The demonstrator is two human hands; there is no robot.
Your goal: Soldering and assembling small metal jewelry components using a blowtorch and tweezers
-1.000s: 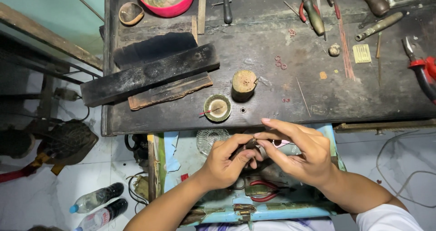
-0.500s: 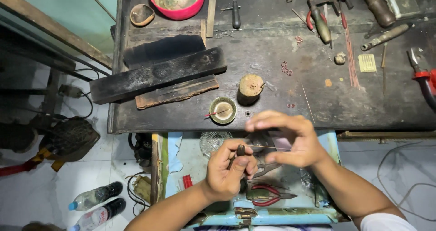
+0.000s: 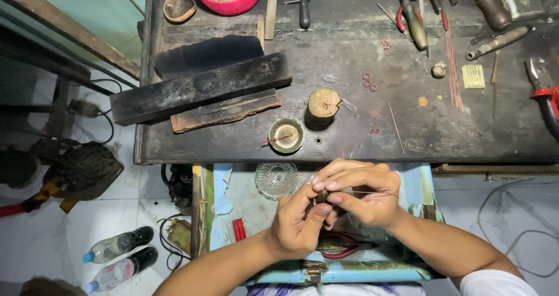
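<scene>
Dark small piece [image 3: 322,196] sits pinched between both hands, left hand [image 3: 298,226] and right hand [image 3: 364,194] pressed together; copper rings [image 3: 368,82] lie finished on the tabletop [image 3: 349,115], work seemingly midway.

Now closer together at lower centre of the frame: left hand [image 3: 297,229] and right hand [image 3: 364,194], fingertips meeting on a small dark piece [image 3: 322,196] where half a second ago a gap showed between them. Right fingers curled lower over the left thumb. Thin wire [image 3: 361,192] now lying across the right grip.
</scene>
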